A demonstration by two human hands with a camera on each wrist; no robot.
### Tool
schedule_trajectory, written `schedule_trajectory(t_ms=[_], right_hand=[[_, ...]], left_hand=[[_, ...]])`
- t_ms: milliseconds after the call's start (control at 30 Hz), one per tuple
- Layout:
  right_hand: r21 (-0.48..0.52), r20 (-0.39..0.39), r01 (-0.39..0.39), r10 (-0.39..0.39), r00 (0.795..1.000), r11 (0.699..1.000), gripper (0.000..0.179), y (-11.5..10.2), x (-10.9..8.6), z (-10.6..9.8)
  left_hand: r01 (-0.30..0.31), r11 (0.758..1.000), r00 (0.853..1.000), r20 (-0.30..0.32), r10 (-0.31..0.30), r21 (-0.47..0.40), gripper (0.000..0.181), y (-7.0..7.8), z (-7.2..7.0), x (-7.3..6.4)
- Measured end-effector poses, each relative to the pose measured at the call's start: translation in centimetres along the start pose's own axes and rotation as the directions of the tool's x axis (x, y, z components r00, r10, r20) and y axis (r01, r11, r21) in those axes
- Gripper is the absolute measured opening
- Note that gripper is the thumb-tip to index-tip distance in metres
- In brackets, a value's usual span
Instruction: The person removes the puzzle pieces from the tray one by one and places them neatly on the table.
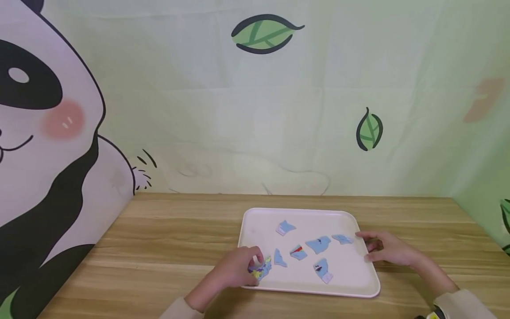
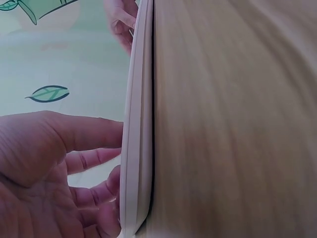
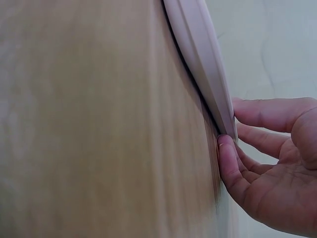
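Note:
My left hand (image 1: 237, 267) is over the near left corner of a white tray (image 1: 271, 283). Its bent fingers and thumb reach over the tray rim (image 2: 136, 124), apart from each other, beside a yellow, purple and blue cluster of jigsaw puzzle pieces (image 1: 263, 269). The rim hides its fingertips in the left wrist view. On the tray's right edge, my right hand (image 1: 392, 249) grips the rim, its thumb and fingertips against it. In the right wrist view, one fingertip (image 3: 226, 141) sits low at the rim by the table. Several loose light-blue pieces (image 1: 318, 244) lie across the tray.
The tray lies on a wood-grain table (image 1: 159, 248). Behind it hangs a pale green backdrop (image 1: 191, 110) with leaf drawings, and a large printed panda (image 1: 44, 177) covers its left side. At the bottom right, something black and yellow (image 1: 434, 315) shows by the right sleeve (image 1: 462, 303).

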State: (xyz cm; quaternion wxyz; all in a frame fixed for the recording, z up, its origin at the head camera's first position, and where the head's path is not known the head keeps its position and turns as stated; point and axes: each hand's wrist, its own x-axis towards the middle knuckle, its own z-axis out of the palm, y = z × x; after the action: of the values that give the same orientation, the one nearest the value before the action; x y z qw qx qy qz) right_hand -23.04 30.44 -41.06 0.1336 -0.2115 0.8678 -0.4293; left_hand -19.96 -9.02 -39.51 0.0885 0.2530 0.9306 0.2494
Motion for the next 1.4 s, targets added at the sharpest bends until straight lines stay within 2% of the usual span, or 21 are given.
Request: schedule_trajectory(t_ms=[167,400,667,800,967,1100,1167,1267,1400], right_hand=[[0.003,-0.004,-0.012,0.012,1.0,1.0,0.065,0.1,0.0,0.0],[0.014,0.003,-0.011,0.011,1.0,1.0,0.067,0.0,0.1,-0.2],[0.013,0.004,-0.02,0.02,1.0,1.0,0.067,0.1,0.2,-0.1],[0.01,0.001,-0.016,0.016,1.0,1.0,0.067,0.2,0.3,-0.1],[0.012,-0.003,-0.012,0.012,1.0,1.0,0.067,0.2,0.3,-0.1],[0.019,-0.007,-0.011,0.011,1.0,1.0,0.067,0.2,0.3,0.0],[0.022,-0.007,-0.011,0.011,1.0,1.0,0.067,0.3,0.3,0.0],[0.025,-0.007,-0.011,0.011,1.0,1.0,0.067,0.4,0.2,0.0],[0.026,-0.008,-0.007,0.007,1.0,1.0,0.067,0.4,0.2,0.1]], left_hand=[[-0.029,0.999,1.0,0.0,0.029,-0.024,0.033,-0.2,0.0,0.1],[-0.049,0.991,0.999,0.006,0.05,-0.128,0.027,-0.9,0.0,0.2],[-0.078,0.951,0.997,-0.034,0.071,-0.301,0.027,-2.3,-0.5,0.6],[-0.081,0.917,0.996,-0.061,0.062,-0.391,0.024,-3.2,-0.8,0.9],[-0.027,0.86,0.996,-0.085,-0.019,-0.51,0.019,-4.1,-1.4,1.1],[0.025,0.826,0.984,-0.13,-0.118,-0.563,0.021,-4.8,-1.9,1.3],[0.053,0.802,0.971,-0.156,-0.18,-0.595,0.022,-5.2,-2.2,1.5],[0.089,0.751,0.943,-0.186,-0.274,-0.655,0.024,-5.9,-2.5,1.9],[0.114,0.7,0.907,-0.214,-0.363,-0.705,0.028,-7.1,-2.9,2.5]])
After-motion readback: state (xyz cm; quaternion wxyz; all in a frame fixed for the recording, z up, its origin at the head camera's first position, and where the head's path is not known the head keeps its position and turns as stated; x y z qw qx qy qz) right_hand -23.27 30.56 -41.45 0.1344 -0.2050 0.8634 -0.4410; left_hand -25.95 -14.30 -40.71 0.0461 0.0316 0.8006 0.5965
